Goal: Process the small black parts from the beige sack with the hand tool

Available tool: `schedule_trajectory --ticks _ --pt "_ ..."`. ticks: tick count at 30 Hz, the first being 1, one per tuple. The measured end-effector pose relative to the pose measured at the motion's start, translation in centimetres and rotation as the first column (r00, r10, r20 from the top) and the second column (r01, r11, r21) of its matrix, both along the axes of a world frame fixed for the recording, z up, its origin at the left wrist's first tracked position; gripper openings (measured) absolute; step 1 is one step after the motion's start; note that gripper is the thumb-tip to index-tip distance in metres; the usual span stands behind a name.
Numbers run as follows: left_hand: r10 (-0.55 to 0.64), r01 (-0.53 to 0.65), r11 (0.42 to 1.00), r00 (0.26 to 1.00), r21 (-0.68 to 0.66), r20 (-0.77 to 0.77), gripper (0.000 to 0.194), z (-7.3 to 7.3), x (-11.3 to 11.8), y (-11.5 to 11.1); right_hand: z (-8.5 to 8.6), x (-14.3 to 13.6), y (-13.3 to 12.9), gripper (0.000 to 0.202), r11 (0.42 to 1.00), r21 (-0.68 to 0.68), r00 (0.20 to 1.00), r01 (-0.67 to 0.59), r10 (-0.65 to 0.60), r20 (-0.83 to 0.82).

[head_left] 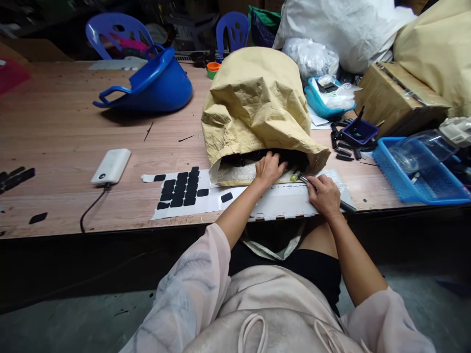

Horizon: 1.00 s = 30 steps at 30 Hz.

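A large tan sack [257,98] lies on the table with its mouth facing me, and dark pieces [239,161] show inside. At that mouth is my left hand [270,168], fingers apart and reaching in among the dark pieces; the fingertips are partly hidden. My right hand [324,195] is closed around a slim tool with a metal shaft [304,179], a yellow-green end and a dark handle [348,206]. The tool's exact kind is unclear. Beneath lies a white sheet [165,214], with rows of black rounded stickers [179,189] left of the sack.
A blue basin [162,83] rests tilted at the back left. A white power bank [111,165] with a cable lies left. On the right stand a blue basket [412,191], a purple tray [360,131] among black pieces, and a cardboard box [397,98]. The table's front edge is near my lap.
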<state>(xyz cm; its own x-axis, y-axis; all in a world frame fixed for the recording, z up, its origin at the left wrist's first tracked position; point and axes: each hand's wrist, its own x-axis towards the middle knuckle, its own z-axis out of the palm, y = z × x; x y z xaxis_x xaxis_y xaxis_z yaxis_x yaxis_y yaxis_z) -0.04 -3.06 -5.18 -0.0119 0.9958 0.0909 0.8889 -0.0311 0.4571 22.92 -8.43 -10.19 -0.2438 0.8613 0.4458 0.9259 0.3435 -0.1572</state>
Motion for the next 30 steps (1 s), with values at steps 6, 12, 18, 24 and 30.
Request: schedule_trajectory --ticks 6,12,18,24,30 --pt "0.093 -0.095 0.995 0.994 -0.042 -0.055 0.022 -0.2 0.5 0.6 0.2 -0.1 -0.1 0.028 1.000 -0.007 1.000 0.009 -0.009 0.019" --pt "0.120 -0.120 0.993 0.993 0.002 -0.002 0.028 -0.7 -0.9 0.0 0.2 -0.2 -0.2 0.027 1.000 -0.020 1.000 0.019 -0.019 0.016" --pt "-0.048 0.047 0.998 0.997 0.031 0.064 0.035 -0.5 -3.3 -2.3 0.1 -0.2 -0.1 0.027 1.000 -0.013 1.000 0.013 -0.013 0.004" --pt "-0.279 0.277 0.960 0.951 0.033 0.134 0.026 -1.9 -5.6 -6.0 0.2 -0.3 -0.2 0.026 1.000 -0.006 1.000 0.016 -0.015 0.023" --pt "-0.191 0.172 0.974 0.972 0.146 0.134 0.036 -2.3 -3.7 -6.2 0.4 -0.3 -0.3 0.026 1.000 -0.019 0.999 0.021 -0.021 0.028"
